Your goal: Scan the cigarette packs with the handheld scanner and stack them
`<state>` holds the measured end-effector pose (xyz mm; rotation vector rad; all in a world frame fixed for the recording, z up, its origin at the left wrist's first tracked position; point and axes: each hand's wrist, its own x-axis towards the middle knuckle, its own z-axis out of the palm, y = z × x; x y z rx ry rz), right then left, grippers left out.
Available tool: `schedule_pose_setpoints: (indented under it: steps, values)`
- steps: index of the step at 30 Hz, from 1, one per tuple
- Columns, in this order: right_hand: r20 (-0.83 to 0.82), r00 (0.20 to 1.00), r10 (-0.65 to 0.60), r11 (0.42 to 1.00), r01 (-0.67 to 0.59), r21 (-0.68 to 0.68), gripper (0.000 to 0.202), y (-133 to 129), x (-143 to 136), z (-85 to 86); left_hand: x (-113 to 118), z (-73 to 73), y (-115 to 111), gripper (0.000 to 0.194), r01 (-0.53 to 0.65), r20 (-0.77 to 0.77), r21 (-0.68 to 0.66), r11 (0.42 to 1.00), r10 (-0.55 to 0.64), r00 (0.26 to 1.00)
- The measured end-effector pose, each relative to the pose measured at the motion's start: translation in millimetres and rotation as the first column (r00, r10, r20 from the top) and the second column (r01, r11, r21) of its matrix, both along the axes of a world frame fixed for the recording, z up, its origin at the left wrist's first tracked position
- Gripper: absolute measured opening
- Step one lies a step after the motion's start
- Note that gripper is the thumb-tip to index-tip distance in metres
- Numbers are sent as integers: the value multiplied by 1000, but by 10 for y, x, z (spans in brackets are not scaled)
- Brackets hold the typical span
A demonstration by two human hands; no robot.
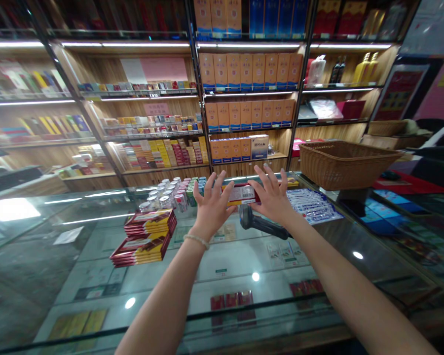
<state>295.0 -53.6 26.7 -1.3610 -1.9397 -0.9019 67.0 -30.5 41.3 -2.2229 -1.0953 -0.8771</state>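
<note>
My left hand (pixel 213 207), with a pale bracelet at the wrist, has its fingers spread at the left end of a flat red-and-yellow snack packet (pixel 243 194). At its other end is my right hand (pixel 273 195), fingers also spread. A barcode label faces up on this packet, and its ends are partly hidden by my hands. Whether my fingertips touch it, I cannot tell. Just in front of the packet, a black handheld barcode scanner (pixel 262 226) lies on the glass counter (pixel 203 296). Two stacks of similar packets (pixel 144 241) stand left of my left hand.
Small cans and bottles (pixel 179 192) stand in rows behind the stacks. Blue-and-white packets (pixel 313 206) lie to the right, near a brown wicker basket (pixel 348 162). Lit shelves behind carry orange boxes (pixel 244 71) and cigarette-like cartons (pixel 166 153).
</note>
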Motion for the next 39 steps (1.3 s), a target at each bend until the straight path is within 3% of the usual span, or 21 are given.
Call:
schedule_pose_setpoints:
  steps: [7, 10, 13, 16, 19, 21, 25, 28, 33, 39]
  values:
    - [12, 1000, 23, 997, -22, -77, 65, 11, -71, 107, -50, 47, 13, 60, 12, 30, -21, 1000, -12, 999]
    - [-72, 997, 4, 988, -15, -155, 90, 35, -122, 104, -88, 34, 48, 57, -18, 65, -11, 1000, 19, 998]
    - [-192, 979, -68, 960, 12, -279, 112, 19, -156, -7, -134, 15, 85, 57, -66, 109, -19, 998, 68, 992]
    - [-217, 962, -168, 865, 38, -500, 120, -60, -162, -158, -173, -10, 116, 56, -102, 137, -43, 994, 107, 985]
    - [-186, 951, -248, 687, 37, -725, 122, -170, -141, -239, -198, -45, 145, 57, -128, 137, -60, 990, 135, 981]
    - [-180, 951, -251, 601, 8, -799, 120, -240, -120, -242, -209, -73, 161, 59, -141, 132, -60, 988, 148, 980]
    - [-161, 963, -216, 539, -20, -842, 113, -340, -93, -225, -221, -114, 173, 61, -152, 117, -61, 986, 159, 980]
    - [-137, 974, -183, 562, -10, -827, 93, -372, -100, -252, -221, -124, 170, 63, -157, 100, -73, 985, 164, 981]
    - [-137, 978, -157, 658, 0, -753, 62, -378, -138, -317, -216, -136, 182, 62, -167, 95, -85, 982, 175, 980]
    - [-173, 979, -111, 745, -34, -666, 48, -337, -104, -321, -233, -154, 198, 60, -176, 113, -89, 980, 185, 976]
